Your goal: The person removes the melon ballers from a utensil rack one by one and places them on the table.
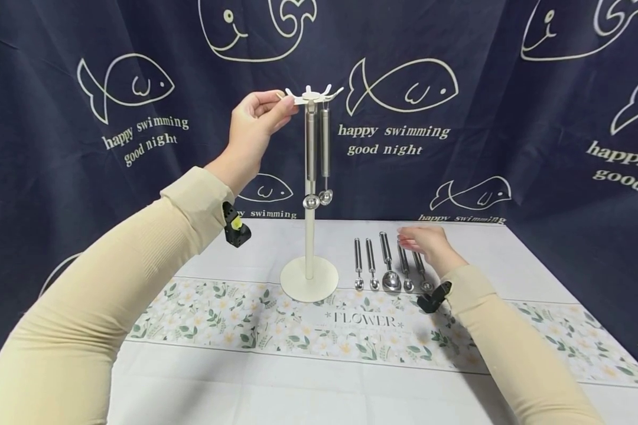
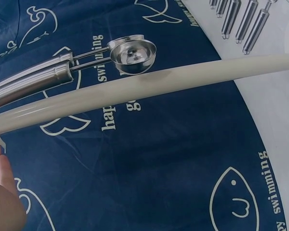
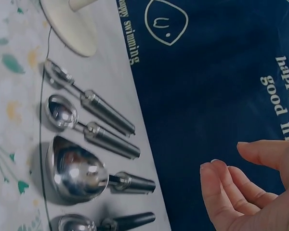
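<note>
A cream hanging rack with a round base stands upright on the table. My left hand pinches one of the hook arms at its top between thumb and fingers. Two steel scoops with small round bowls hang from the hooks, one in front and one just right of it. Over the right end of a row of steel scoops, my right hand hovers with thumb and fingers apart and nothing between them. The largest scoop lies mid-row, its bowl toward the floral strip.
Smaller scoops lie side by side with the large one, handles pointing to the back. A floral runner crosses the white table. Behind the table hangs a dark blue curtain with white fish drawings.
</note>
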`<state>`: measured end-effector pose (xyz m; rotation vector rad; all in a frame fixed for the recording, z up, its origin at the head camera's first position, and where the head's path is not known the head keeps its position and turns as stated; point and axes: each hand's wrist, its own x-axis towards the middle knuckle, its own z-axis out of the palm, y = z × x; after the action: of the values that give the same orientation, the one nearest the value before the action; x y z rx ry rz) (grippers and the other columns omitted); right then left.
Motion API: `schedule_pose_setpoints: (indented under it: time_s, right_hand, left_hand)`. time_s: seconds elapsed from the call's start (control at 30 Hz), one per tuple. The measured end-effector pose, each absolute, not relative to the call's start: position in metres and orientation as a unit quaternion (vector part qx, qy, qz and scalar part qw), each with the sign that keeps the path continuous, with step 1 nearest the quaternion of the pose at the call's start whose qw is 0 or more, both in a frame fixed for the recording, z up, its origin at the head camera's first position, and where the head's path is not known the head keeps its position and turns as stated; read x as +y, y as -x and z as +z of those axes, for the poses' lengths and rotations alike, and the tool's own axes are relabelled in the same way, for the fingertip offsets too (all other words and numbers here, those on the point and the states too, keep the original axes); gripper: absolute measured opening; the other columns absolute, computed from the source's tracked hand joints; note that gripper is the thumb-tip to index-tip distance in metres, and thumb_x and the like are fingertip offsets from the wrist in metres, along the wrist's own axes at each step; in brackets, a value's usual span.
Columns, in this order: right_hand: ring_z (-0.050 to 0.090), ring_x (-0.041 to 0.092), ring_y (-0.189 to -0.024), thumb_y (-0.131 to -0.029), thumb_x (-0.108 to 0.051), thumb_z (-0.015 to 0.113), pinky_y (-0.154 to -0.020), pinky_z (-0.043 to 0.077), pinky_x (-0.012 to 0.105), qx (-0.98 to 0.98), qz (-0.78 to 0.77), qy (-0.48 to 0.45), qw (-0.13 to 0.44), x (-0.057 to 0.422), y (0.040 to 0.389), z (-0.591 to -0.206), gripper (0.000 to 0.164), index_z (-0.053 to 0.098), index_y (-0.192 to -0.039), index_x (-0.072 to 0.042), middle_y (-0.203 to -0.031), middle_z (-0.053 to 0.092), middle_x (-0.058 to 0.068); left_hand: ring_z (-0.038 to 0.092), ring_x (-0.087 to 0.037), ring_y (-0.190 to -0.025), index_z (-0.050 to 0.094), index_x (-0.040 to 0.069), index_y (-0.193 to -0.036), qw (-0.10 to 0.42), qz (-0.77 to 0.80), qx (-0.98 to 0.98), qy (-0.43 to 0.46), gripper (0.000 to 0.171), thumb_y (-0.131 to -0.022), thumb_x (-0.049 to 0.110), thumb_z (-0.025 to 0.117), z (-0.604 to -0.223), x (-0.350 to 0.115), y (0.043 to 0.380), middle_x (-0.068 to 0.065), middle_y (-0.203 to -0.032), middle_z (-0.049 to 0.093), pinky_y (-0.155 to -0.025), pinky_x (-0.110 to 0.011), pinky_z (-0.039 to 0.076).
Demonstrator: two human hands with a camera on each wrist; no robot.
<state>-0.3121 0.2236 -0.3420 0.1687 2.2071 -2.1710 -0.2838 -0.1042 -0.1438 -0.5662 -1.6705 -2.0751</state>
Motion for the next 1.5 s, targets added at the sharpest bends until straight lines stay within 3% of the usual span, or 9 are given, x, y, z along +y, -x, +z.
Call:
schedule_pose_setpoints:
  time_s: [0.4, 0.7, 1.03, 1.5]
  right_hand:
    - [0.068, 0.003, -0.065, -0.089, -0.003, 0.066, -0.078, 0.059, 0.020, 0.724, -0.689, -0.041, 0.004, 0.207, 0.309, -0.329, 0.022, 0.057, -0.109, 0.004, -0.068, 0.067, -0.011]
    - [0.071, 0.007, -0.076, -0.089, -0.011, 0.069, -0.086, 0.058, 0.024, 0.735, -0.677, -0.026, -0.001, 0.200, 0.304, -0.318, 0.043, 0.053, -0.125, 0.007, -0.075, 0.069, -0.013]
    - [0.072, 0.009, -0.082, -0.091, -0.009, 0.067, -0.086, 0.058, 0.023, 0.685, -0.728, 0.012, -0.006, 0.189, 0.299, -0.306, 0.021, 0.060, -0.110, -0.007, -0.083, 0.072, -0.008]
    - [0.071, 0.013, -0.093, -0.091, -0.006, 0.066, -0.093, 0.055, 0.025, 0.657, -0.753, 0.038, -0.015, 0.171, 0.298, -0.286, 0.040, 0.054, -0.128, 0.002, -0.091, 0.072, -0.005]
  left_hand:
    - [0.071, -0.013, -0.088, 0.058, 0.007, -0.100, 0.209, -0.744, -0.600, 0.206, 0.017, -0.088, 0.006, 0.071, -0.145, -0.104, 0.284, -0.003, -0.092, 0.066, -0.097, -0.028, 0.054]
    - [0.070, -0.012, -0.087, 0.059, 0.009, -0.098, 0.214, -0.739, -0.602, 0.213, 0.015, -0.088, 0.006, 0.070, -0.145, -0.104, 0.283, -0.002, -0.093, 0.067, -0.097, -0.027, 0.053]
    - [0.071, -0.013, -0.088, 0.059, 0.008, -0.097, 0.214, -0.740, -0.603, 0.208, 0.016, -0.088, 0.007, 0.071, -0.145, -0.104, 0.283, -0.002, -0.092, 0.067, -0.097, -0.027, 0.054]
    - [0.071, -0.020, -0.094, 0.058, 0.008, -0.098, 0.219, -0.737, -0.605, 0.207, 0.017, -0.087, 0.006, 0.071, -0.145, -0.103, 0.283, -0.002, -0.094, 0.066, -0.097, -0.028, 0.054]
